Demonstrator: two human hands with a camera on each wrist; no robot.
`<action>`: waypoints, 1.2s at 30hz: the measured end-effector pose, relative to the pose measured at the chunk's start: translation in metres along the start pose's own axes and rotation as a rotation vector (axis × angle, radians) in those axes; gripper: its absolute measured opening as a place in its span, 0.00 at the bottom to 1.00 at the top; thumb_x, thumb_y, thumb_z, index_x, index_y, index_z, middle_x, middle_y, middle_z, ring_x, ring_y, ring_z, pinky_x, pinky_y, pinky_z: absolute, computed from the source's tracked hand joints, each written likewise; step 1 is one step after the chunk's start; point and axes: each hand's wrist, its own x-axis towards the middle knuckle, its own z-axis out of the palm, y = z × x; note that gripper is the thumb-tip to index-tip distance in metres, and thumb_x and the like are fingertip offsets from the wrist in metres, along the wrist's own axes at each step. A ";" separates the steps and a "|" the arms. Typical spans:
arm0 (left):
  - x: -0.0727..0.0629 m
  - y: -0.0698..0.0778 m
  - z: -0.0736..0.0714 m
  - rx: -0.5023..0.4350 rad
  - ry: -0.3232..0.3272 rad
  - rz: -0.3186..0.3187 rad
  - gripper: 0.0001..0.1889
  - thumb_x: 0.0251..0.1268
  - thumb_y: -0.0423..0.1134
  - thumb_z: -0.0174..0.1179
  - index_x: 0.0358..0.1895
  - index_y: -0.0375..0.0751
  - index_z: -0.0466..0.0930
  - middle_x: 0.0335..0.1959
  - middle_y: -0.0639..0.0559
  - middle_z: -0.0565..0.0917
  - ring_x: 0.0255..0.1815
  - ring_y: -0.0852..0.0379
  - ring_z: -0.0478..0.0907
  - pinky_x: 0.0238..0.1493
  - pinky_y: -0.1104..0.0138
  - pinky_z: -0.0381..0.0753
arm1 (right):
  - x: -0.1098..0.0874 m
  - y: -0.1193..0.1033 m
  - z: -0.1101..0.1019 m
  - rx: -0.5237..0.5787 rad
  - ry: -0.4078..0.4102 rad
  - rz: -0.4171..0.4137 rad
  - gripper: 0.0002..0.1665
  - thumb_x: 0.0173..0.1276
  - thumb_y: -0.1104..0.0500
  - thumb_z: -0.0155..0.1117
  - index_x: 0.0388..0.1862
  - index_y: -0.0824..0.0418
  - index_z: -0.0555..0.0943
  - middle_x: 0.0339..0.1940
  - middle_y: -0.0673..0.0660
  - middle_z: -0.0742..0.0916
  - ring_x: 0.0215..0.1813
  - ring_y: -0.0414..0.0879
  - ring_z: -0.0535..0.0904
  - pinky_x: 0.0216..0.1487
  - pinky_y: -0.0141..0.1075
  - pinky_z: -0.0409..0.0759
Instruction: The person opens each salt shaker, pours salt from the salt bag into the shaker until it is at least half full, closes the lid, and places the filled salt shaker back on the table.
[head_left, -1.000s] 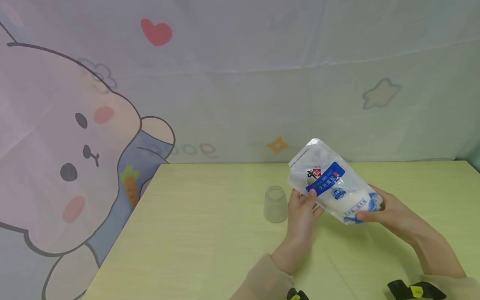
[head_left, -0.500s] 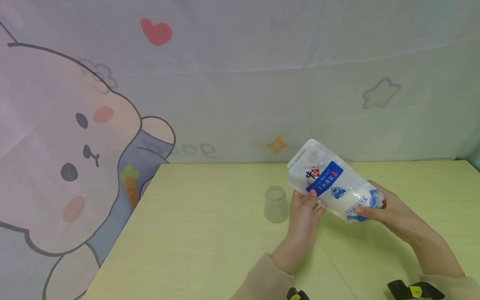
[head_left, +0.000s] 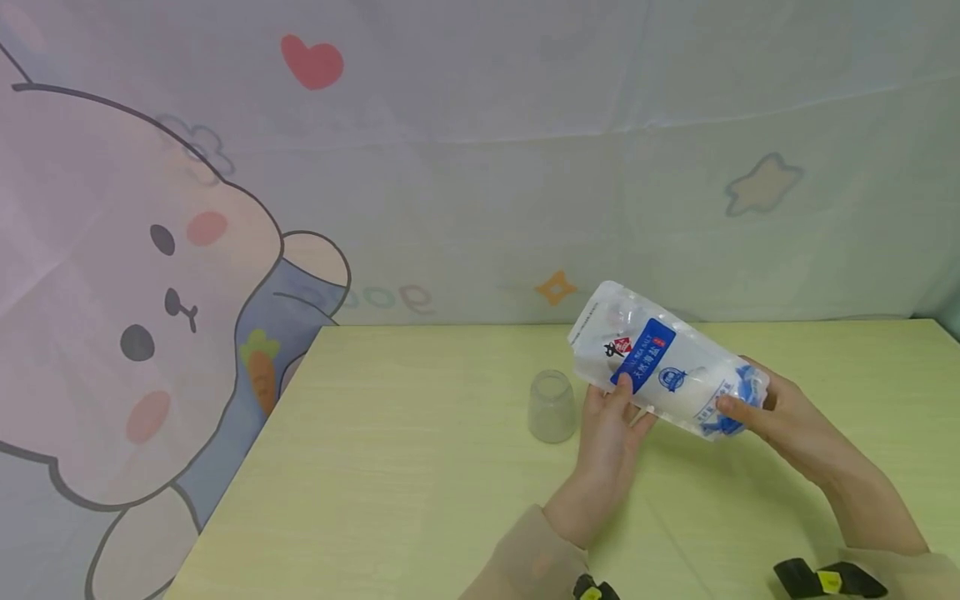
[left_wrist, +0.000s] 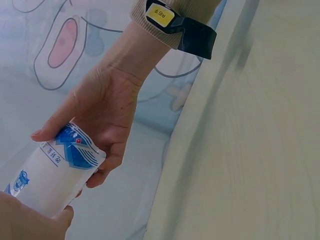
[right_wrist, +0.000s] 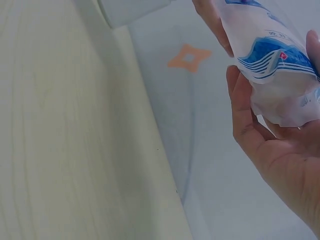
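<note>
A white and blue pouch of sea salt (head_left: 693,379) is held up over the table, its top end slanting to the upper left. My left hand (head_left: 606,437) pinches its lower edge near the top end, thumb on the printed front and fingers behind. The blue-patterned bottom end is in the grip of my right hand (head_left: 798,429). In the left wrist view the right hand (left_wrist: 107,107) wraps the bottom of the pouch (left_wrist: 52,175), thumb across its front. The right wrist view has the pouch (right_wrist: 280,55) resting in the right hand's fingers (right_wrist: 245,117).
Just left of the left hand, an upside-down clear glass (head_left: 552,408) stands on the pale wooden table (head_left: 375,467). A printed cloth (head_left: 480,200) with a cartoon bear hangs behind the table's back edge. Black straps (head_left: 831,579) circle both wrists.
The salt pouch has turned gradually towards level: its top end has shifted left and slightly down, its bottom end a little up. Both hands keep their hold; the glass has not moved.
</note>
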 end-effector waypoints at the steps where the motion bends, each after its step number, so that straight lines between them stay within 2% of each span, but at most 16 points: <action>1: 0.000 0.000 0.000 0.000 0.003 -0.005 0.20 0.75 0.40 0.47 0.66 0.44 0.64 0.62 0.42 0.76 0.67 0.43 0.72 0.66 0.51 0.73 | 0.000 0.000 0.001 -0.027 0.011 0.004 0.21 0.74 0.64 0.50 0.60 0.43 0.68 0.43 0.41 0.84 0.42 0.36 0.81 0.43 0.30 0.82; 5: 0.001 0.001 0.000 -0.003 0.007 -0.019 0.20 0.74 0.43 0.49 0.66 0.47 0.65 0.61 0.46 0.78 0.66 0.46 0.73 0.66 0.52 0.74 | 0.001 -0.001 0.003 -0.116 0.042 0.020 0.20 0.74 0.61 0.51 0.59 0.40 0.67 0.42 0.38 0.83 0.42 0.35 0.81 0.43 0.30 0.82; 8: 0.001 0.002 0.001 -0.006 0.006 -0.022 0.20 0.73 0.44 0.51 0.65 0.47 0.66 0.60 0.47 0.78 0.65 0.47 0.73 0.66 0.53 0.74 | 0.001 -0.001 0.003 -0.141 0.052 0.026 0.20 0.74 0.61 0.51 0.59 0.41 0.67 0.42 0.37 0.83 0.42 0.35 0.81 0.42 0.30 0.82; 16: 0.001 0.002 0.000 -0.004 0.009 -0.024 0.21 0.72 0.45 0.52 0.65 0.47 0.66 0.60 0.47 0.79 0.65 0.46 0.74 0.65 0.53 0.74 | 0.000 -0.002 0.004 -0.172 0.061 0.023 0.19 0.74 0.60 0.52 0.60 0.43 0.67 0.42 0.37 0.83 0.42 0.35 0.80 0.42 0.30 0.81; 30: 0.004 0.001 -0.001 -0.046 0.054 -0.038 0.19 0.74 0.42 0.49 0.65 0.46 0.66 0.59 0.46 0.79 0.64 0.46 0.75 0.64 0.53 0.75 | 0.002 -0.005 0.008 -0.209 0.079 0.029 0.20 0.73 0.60 0.54 0.60 0.45 0.68 0.41 0.37 0.83 0.41 0.35 0.81 0.41 0.29 0.80; 36: 0.005 0.000 0.000 -0.057 0.063 -0.041 0.18 0.74 0.42 0.48 0.64 0.45 0.67 0.58 0.46 0.80 0.63 0.48 0.76 0.64 0.53 0.76 | 0.002 -0.008 0.010 -0.230 0.087 0.035 0.20 0.73 0.59 0.55 0.62 0.50 0.68 0.41 0.36 0.83 0.41 0.35 0.81 0.41 0.29 0.80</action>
